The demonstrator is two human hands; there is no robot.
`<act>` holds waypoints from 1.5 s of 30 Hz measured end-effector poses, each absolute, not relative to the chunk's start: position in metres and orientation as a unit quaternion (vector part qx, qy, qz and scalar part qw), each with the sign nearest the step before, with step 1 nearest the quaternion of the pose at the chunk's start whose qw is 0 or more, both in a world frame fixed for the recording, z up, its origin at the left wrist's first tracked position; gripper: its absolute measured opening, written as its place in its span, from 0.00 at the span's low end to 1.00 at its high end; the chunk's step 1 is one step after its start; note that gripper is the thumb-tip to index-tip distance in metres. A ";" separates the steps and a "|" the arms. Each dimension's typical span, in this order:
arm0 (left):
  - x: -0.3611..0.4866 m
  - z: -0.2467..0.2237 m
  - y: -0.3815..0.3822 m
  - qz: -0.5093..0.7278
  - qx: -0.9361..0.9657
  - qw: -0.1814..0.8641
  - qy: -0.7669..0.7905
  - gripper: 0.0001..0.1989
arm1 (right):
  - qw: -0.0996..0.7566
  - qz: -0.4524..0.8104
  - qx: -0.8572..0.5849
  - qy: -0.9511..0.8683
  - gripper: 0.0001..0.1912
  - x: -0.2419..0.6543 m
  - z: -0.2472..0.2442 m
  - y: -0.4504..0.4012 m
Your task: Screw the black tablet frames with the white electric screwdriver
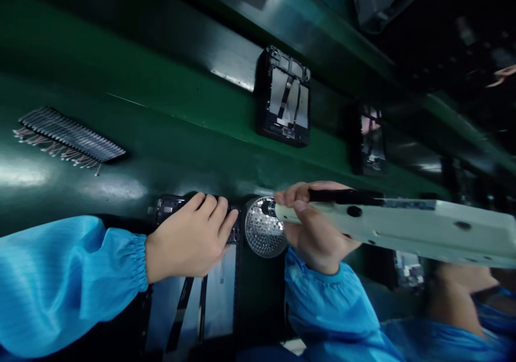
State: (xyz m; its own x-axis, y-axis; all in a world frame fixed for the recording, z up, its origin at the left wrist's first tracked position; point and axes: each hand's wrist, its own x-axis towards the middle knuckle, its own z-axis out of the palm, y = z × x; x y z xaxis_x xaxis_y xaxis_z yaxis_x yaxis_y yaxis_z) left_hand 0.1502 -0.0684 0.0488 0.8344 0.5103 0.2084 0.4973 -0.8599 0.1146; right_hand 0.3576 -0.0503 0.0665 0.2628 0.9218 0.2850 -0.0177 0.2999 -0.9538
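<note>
My left hand (191,238) lies palm down across the upper part of an opened tablet (220,297), its fingers slightly apart and bent over the top edge. The thumb is hidden. Pale battery panels and two dark ribbon cables show below the hand. In my right hand (316,225) is a pale green electric screwdriver (415,227), with fingers wrapped around its front end and the body stretching off to the right. Its tip points down at a round metal screw dish (264,230) full of small holes, just right of the tablet. Whether the tip touches the dish cannot be made out.
A bundle of thin cables (70,136) lies on the green bench (169,142) at left. Another opened device in a black holder (288,96) stands farther back, with more (373,139) along the line. At lower right, a co-worker's arm (459,297) is near.
</note>
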 end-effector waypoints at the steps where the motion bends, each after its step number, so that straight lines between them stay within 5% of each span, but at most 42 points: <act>1: 0.150 0.049 -0.068 0.118 0.957 0.028 0.263 0.26 | 0.644 0.363 -0.463 -0.490 0.13 0.358 0.067 -0.050; 16: 0.150 0.048 -0.068 0.133 0.955 0.023 0.262 0.26 | 0.644 0.331 -0.454 -0.519 0.18 0.358 0.086 -0.056; 27: 0.152 0.047 -0.068 0.148 0.953 0.034 0.264 0.24 | 0.483 0.417 -0.457 -0.620 0.20 0.336 0.118 -0.081; 45: 0.153 0.047 -0.069 0.148 0.952 0.055 0.263 0.23 | 0.465 0.397 -0.463 -0.641 0.18 0.332 0.108 -0.080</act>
